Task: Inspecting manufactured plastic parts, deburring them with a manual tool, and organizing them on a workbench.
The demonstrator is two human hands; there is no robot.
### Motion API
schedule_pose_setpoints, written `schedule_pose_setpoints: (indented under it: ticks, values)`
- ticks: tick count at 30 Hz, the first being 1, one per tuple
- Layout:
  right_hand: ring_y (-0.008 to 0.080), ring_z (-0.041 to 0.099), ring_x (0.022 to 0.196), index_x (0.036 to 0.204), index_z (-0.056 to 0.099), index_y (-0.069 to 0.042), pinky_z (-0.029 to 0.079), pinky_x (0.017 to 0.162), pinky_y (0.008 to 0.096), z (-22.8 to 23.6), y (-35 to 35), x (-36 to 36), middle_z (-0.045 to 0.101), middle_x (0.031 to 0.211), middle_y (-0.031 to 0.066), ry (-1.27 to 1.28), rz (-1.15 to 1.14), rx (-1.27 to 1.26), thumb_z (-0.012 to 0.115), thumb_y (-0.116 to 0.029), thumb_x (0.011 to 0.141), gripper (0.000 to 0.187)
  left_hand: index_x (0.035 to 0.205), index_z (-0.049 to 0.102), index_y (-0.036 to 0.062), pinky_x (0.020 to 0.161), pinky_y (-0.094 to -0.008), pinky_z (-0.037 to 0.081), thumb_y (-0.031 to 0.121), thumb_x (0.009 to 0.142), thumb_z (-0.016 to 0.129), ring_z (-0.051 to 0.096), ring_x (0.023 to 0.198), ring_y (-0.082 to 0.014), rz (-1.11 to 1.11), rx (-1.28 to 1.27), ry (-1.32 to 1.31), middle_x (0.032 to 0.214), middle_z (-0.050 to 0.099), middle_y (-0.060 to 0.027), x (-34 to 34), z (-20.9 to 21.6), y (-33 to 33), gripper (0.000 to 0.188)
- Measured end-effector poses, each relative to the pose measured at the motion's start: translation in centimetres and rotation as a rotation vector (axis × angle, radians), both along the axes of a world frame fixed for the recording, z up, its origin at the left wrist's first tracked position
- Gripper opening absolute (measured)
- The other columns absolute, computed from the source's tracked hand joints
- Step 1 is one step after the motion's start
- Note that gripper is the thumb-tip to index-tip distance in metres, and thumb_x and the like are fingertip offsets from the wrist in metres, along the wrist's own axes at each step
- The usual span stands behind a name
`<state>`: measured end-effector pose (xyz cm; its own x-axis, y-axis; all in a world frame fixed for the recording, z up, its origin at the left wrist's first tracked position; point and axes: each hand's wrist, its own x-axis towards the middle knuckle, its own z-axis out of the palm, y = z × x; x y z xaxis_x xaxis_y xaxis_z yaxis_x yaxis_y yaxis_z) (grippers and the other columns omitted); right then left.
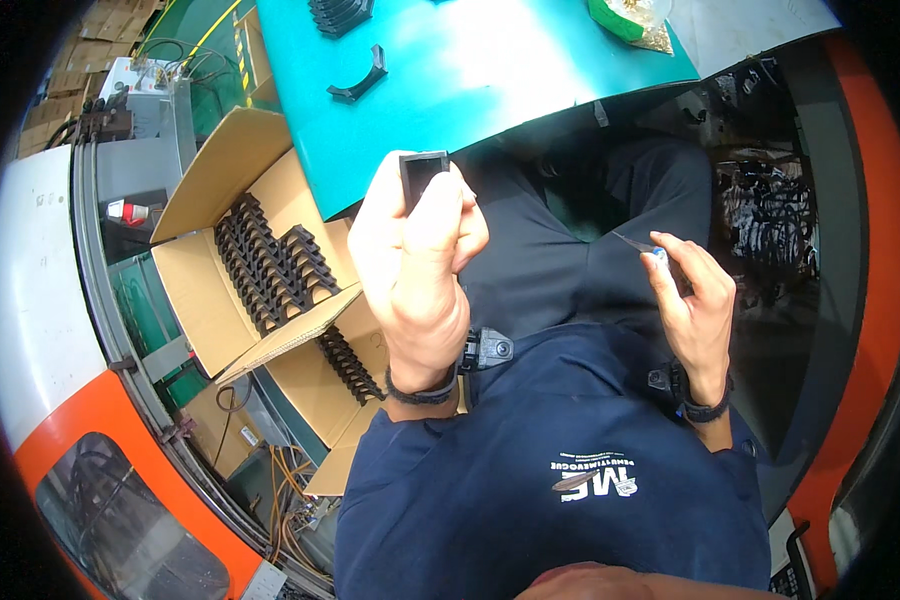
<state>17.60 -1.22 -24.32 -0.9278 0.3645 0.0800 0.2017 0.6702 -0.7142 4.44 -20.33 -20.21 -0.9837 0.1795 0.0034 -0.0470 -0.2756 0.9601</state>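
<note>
My left hand (415, 260) is raised by the front edge of the green table (370, 140), closed around a black plastic part (425, 172) with a squared, hollow end facing up. Off to the right, above my lap, my right hand (698, 300) pinches a small knife (658, 256). Its thin pointed blade sticks out to the left, and a bit of blue and white handle shows between the fingers. The blade and the black part are well apart. On the table lies a single curved black part (372, 76), with several similar ones (340, 14) stacked behind it.
An open cardboard box (195, 290) on my left holds rows of black curved parts (260, 260). Another box (305, 400) below it holds more. A green and clear bag (630, 22) of small brass-coloured pieces lies at the table's far right. Orange-edged machine panels (870, 200) flank me.
</note>
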Motion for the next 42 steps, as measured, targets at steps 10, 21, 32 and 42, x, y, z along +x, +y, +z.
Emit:
schedule_pose_setpoints:
  ticks: [10,21,32,42]
  values:
    - [0.0268,0.065,0.075,0.099,0.068,0.002,0.050,0.068,0.0322,-0.2,-0.1,0.1,0.067,0.084,0.0159,-0.015,-0.006,-0.014,0.071,-0.009,0.081,0.022,0.086,0.054,-0.0037,0.076,-0.0268,0.042,0.019,0.091,0.056,0.034,0.049,-0.0073,0.026,-0.025,0.018,0.066,0.047,-0.0033,0.1,0.0,0.0,0.024]
    - [0.0277,0.066,0.076,0.099,0.068,0.002,0.050,0.068,0.0326,-0.7,0.1,0.0,0.068,0.086,0.0164,0.007,0.003,0.005,0.071,-0.011,0.081,0.022,0.079,0.052,0.0026,0.059,-0.0196,0.035,0.020,0.094,0.053,0.036,0.051,-0.0062,0.038,-0.153,0.026,0.060,0.046,-0.0011,-3.0,-1.6,-0.2,0.023]
    - [0.0300,0.067,0.080,0.098,0.068,0.002,0.051,0.071,0.0341,-0.9,0.6,0.0,0.069,0.088,0.0173,-0.031,-0.031,-0.034,0.070,-0.012,0.082,0.021,0.117,0.059,0.0011,0.068,-0.0335,0.046,0.022,0.089,0.062,0.056,0.073,-0.0213,0.019,-1.038,0.678,0.077,0.059,-0.0080,-23.3,-11.1,-5.7,0.035]
    - [0.0311,0.067,0.079,0.095,0.068,0.002,0.051,0.070,0.0350,-2.2,1.7,0.0,0.068,0.087,0.0169,-0.050,-0.094,-0.030,0.070,-0.014,0.082,0.020,0.099,0.068,0.0038,0.081,-0.0426,0.048,0.016,0.080,0.069,0.060,0.090,-0.0351,-0.256,-1.526,0.955,0.094,0.063,-0.0147,-30.7,-15.7,-5.5,0.022]
